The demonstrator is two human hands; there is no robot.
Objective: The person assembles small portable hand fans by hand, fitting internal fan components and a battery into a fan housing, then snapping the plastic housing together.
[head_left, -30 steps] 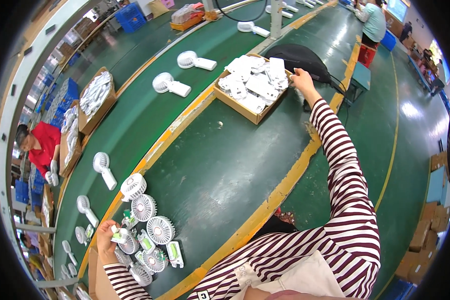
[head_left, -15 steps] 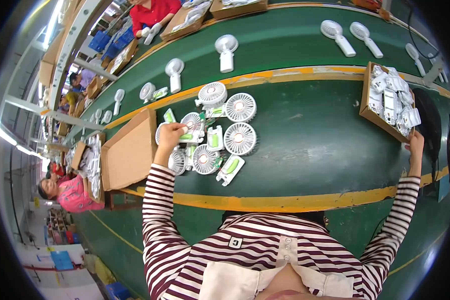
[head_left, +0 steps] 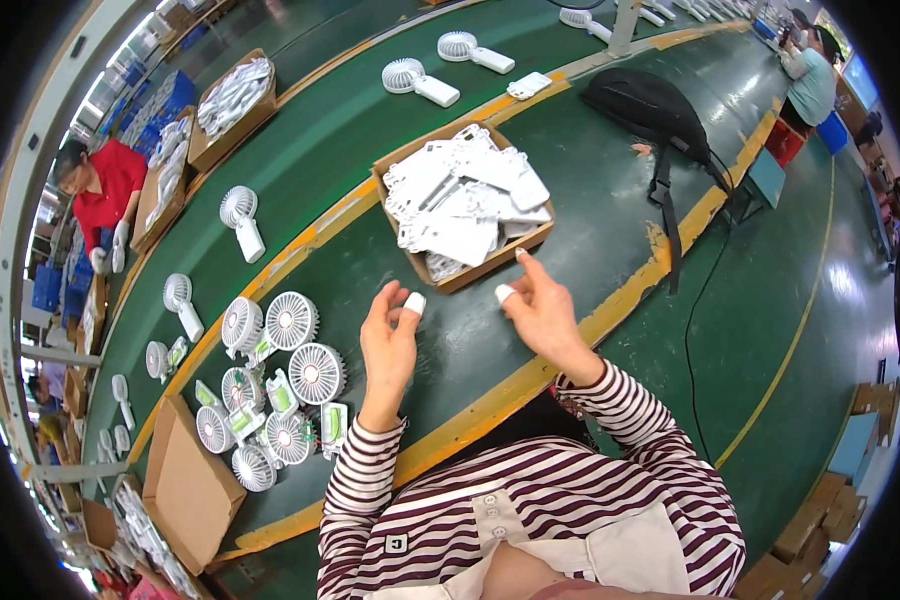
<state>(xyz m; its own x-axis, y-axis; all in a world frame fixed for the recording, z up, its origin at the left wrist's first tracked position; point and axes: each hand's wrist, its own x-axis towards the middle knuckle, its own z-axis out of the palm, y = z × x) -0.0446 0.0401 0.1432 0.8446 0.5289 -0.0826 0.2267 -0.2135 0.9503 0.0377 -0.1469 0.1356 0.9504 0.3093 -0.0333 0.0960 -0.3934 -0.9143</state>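
A cardboard box [head_left: 495,268] heaped with white plastic casing parts [head_left: 465,200] sits on the green bench in front of me. Just off its near side is my left hand [head_left: 388,350], thumb and fingers apart, nothing visible in it. My right hand [head_left: 545,315] is also open, its index fingertip by the box's near right edge; whether it touches the cardboard I cannot tell. Both thumbs wear white tip covers. Left of my left hand lies a cluster of white round fan heads [head_left: 317,374] with green-labelled cells [head_left: 280,393] and wires.
An empty-looking cardboard tray [head_left: 195,485] leans at the bench's left. Beyond the yellow edge, white handheld fans [head_left: 240,222] lie along a green conveyor. A black bag [head_left: 645,105] with a hanging strap rests at the right. A person in red [head_left: 110,190] works across the line.
My view has swung right. My left hand has left the fan cluster and come beside the box. The box sits nearer the fans, and my right hand has shifted along its near side.
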